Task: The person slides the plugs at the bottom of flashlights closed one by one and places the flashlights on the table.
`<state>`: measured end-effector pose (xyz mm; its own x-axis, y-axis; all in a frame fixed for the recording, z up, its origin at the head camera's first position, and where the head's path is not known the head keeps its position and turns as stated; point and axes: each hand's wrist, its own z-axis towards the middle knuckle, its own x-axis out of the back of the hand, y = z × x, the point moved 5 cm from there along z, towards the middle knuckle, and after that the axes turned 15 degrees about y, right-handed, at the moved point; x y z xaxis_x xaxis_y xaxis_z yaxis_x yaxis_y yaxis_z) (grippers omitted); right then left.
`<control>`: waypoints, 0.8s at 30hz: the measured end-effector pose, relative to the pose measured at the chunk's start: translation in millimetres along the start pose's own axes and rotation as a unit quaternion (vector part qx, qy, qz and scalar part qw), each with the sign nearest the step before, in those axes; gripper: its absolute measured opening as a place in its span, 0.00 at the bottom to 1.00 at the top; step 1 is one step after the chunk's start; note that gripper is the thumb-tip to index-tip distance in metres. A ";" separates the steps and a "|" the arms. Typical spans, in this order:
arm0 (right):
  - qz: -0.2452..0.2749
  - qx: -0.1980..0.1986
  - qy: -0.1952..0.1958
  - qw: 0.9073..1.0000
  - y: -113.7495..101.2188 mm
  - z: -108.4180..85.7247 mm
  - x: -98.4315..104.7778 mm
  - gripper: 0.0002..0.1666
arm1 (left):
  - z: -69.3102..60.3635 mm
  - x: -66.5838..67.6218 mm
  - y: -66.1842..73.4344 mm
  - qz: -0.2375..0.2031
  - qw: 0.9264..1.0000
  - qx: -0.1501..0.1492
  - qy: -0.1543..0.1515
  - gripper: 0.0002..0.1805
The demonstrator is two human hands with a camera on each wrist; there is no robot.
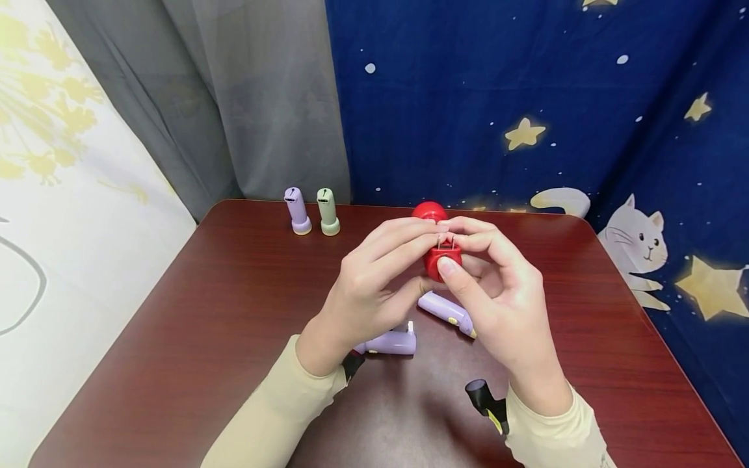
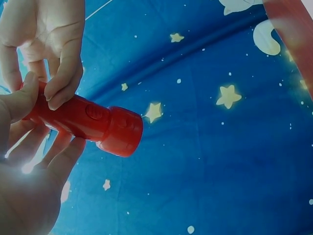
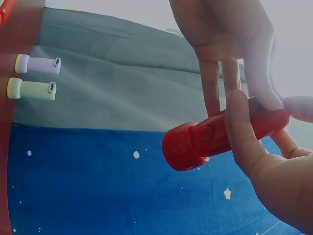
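Nearest to us we count two cream sleeves (image 1: pixel 272 416) and two hands, the left hand (image 1: pixel 374 279) and the right hand (image 1: pixel 503 299), both pinching one red flashlight (image 1: pixel 433 265) between thumbs and fingertips, lifted above the worktop (image 1: pixel 234 312). We see a pair of metal prongs (image 1: pixel 453 242) at its near end; its wide head points away. Lower down, two flashlights lie flat: one lilac flashlight (image 1: pixel 393 343) partly hidden by the left hand, and a second lilac flashlight (image 1: pixel 441 308). Farther back, we count two standing upright, near each other: a third lilac flashlight (image 1: pixel 297 211) and one green flashlight (image 1: pixel 328 209). Behind hang one grey curtain (image 1: pixel 281 97) and one starry blue curtain (image 1: pixel 439 117).
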<state>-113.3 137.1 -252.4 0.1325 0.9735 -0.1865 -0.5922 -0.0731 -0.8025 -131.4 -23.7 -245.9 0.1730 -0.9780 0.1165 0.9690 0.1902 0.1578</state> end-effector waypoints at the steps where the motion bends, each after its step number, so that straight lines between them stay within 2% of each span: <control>1: -0.001 0.000 0.000 1.000 -0.1 -0.1 0.0 0.18 | 0.1 0.1 -0.1 0.001 1.000 0.000 0.000 0.23; 24: 0.005 -0.008 -0.003 1.000 -0.5 -0.1 -1.3 0.20 | 0.8 1.2 -0.4 0.000 1.000 0.004 0.002 0.23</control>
<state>-113.1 135.9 -251.8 0.1215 0.9740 -0.1912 -0.5814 -0.0863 -0.8091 -131.7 -24.9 -245.0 0.1738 -0.9784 0.1122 0.9677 0.1908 0.1648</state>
